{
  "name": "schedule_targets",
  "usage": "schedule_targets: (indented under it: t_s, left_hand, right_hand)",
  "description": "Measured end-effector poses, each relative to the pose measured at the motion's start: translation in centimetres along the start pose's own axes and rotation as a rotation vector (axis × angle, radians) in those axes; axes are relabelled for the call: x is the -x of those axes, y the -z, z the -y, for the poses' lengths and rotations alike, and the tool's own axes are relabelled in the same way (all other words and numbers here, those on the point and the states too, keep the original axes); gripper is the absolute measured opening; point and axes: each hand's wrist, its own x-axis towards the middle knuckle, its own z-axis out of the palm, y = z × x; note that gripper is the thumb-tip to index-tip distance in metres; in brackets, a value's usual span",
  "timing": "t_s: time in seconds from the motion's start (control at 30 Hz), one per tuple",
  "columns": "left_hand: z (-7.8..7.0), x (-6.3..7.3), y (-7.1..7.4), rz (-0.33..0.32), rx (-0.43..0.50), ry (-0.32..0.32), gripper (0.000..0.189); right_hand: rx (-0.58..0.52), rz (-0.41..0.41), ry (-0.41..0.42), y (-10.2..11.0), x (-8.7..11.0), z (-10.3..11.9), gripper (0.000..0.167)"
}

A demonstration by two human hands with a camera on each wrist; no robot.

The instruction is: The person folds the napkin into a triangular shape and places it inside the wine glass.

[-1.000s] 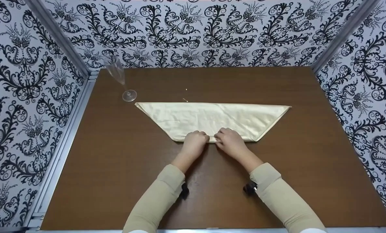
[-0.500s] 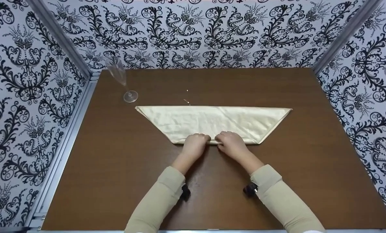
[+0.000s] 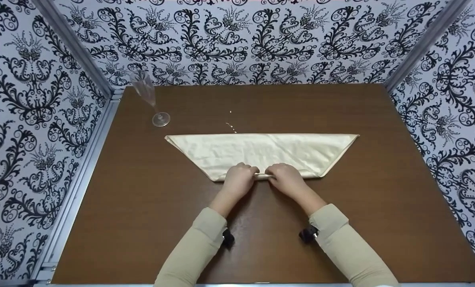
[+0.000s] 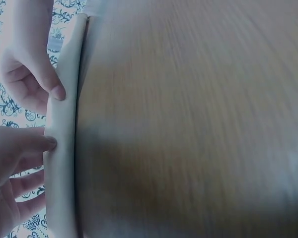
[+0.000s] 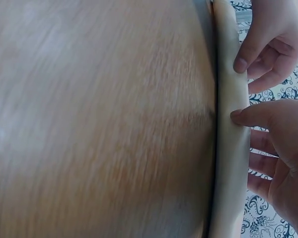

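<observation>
Left hand [image 3: 238, 179] and right hand [image 3: 287, 179] near each other, both pinching rolled near edge of shiny cream satin-like trapezoid cloth [image 3: 257, 149], on brown wooden table [image 3: 142, 223]. Wrist views: thumbs visible, other fingertips mostly hidden.

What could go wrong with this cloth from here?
The left hand and right hand grip the cloth only around the middle of its rolled near edge, so the outer parts might loosen or roll unevenly. The slim glass stands near the far left corner; a sideways sweep might tip it.
</observation>
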Motion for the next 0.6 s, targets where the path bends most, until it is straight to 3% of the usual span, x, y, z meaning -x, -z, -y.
schedule_targets:
  t_s: [0.27, 0.6]
  left_hand:
    - [0.0, 0.16, -0.1, -0.082, -0.037, -0.047, 0.006]
    - [-0.08, -0.14, -0.12, 0.031, 0.049, 0.038, 0.008]
  right_hand:
    - [-0.064, 0.038, -0.077, 0.32, -0.34, 0.16, 0.006]
    - [-0.104, 0.106, -0.13, 0.53, -0.77, 0.21, 0.014]
